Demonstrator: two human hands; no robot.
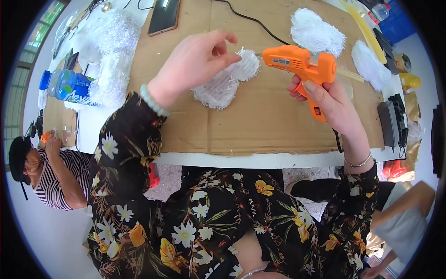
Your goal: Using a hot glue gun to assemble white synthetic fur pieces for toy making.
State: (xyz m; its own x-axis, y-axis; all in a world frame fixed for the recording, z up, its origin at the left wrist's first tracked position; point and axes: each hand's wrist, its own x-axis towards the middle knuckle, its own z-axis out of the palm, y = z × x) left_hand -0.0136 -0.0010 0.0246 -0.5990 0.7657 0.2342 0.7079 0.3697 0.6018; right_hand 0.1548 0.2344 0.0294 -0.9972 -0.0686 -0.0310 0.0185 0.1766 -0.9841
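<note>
An orange hot glue gun (290,60) is in my right hand (332,95), whose fingers wrap round its handle. The gun's nozzle points left, at the edge of a white fuzzy piece (216,92) with a smaller rounded lobe (246,66). A pale glue stick (349,75) juts from the gun's back end. My left hand (197,58) hovers over the fuzzy piece and covers part of it. Its thumb and forefinger are apart, with nothing visible between them. The thumb tip is close to the small lobe; whether it touches cannot be told.
Brown cardboard (278,130) covers the table. More white fuzzy pieces (318,32) lie at the far right, and white tinsel-like material (116,56) at the left beside a bottle (69,84). A phone (164,16) and a black cable (253,19) lie at the back. Another person (60,172) works at left.
</note>
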